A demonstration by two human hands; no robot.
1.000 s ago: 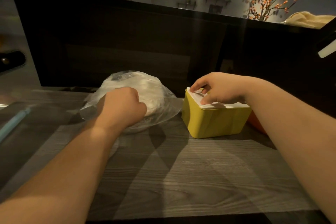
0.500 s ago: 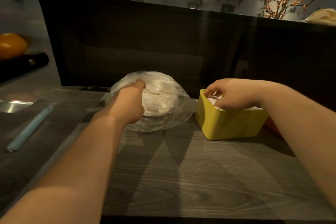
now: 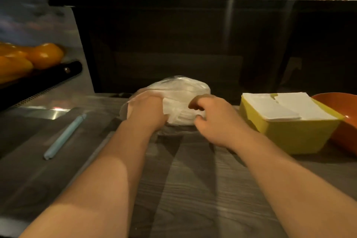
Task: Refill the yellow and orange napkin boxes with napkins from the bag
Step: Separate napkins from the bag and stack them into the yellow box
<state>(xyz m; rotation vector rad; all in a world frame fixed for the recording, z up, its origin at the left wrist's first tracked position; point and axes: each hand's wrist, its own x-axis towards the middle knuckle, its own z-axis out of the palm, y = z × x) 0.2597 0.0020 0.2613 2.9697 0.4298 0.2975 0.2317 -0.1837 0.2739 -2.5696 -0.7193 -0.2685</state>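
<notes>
Two hands on one bag (image 3: 185,91) of napkins, centre of the desk (image 3: 193,189): left hand (image 3: 146,110) grips the plastic, right hand (image 3: 214,121) curls round its near end. One yellow box (image 3: 289,133), two napkin stacks (image 3: 286,108) showing, sits right; one orange box (image 3: 345,127) just beside it.

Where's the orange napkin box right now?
In the head view, the orange napkin box sits at the far right, beside the yellow napkin box, which partly hides it.

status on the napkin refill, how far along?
Done: the yellow box looks full, with napkins stacked to its rim. In hand: left hand and right hand both grip the bag. Left: the orange box, whose visible part shows no napkins.
</notes>
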